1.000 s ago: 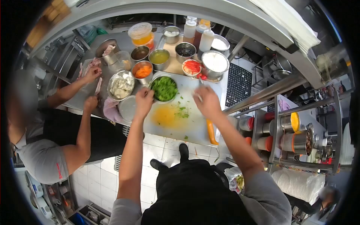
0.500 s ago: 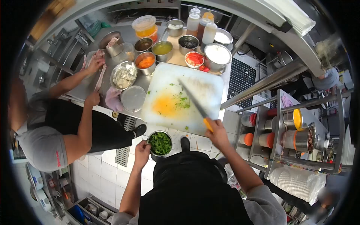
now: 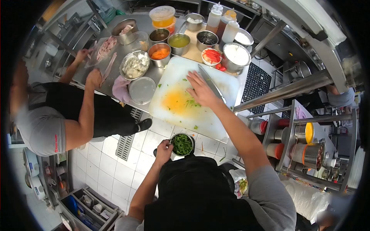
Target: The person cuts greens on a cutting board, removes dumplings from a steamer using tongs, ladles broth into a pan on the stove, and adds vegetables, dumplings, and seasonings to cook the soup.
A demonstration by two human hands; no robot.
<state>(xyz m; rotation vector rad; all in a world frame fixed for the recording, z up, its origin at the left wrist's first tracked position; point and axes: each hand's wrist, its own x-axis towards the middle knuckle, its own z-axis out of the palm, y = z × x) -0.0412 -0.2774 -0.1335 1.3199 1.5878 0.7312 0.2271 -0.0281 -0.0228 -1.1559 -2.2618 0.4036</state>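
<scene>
My left hand (image 3: 164,151) grips the rim of a metal pot (image 3: 189,135) held low, below the board's near edge. Chopped green herbs (image 3: 182,144) fill it. With fingers stretched out, my right hand (image 3: 202,91) lies over the white cutting board (image 3: 175,75), holding nothing. A knife (image 3: 211,81) rests on the board just right of that hand, blade pointing away; its handle is mostly hidden by my forearm. Scattered green bits (image 3: 191,103) and an orange stain (image 3: 174,101) mark the board around my palm.
Behind the board stand tubs of orange carrot (image 3: 160,53), red pepper strips (image 3: 211,56), white cream (image 3: 236,54) and squeeze bottles (image 3: 230,31). At left, a co-worker's hand (image 3: 94,78) works beside strips of raw meat (image 3: 106,49). A metal post (image 3: 285,92) slants at right.
My right hand has let go of the knife, which now lies on the board, and has moved forward onto the board. The herb pot stays in my left hand.
</scene>
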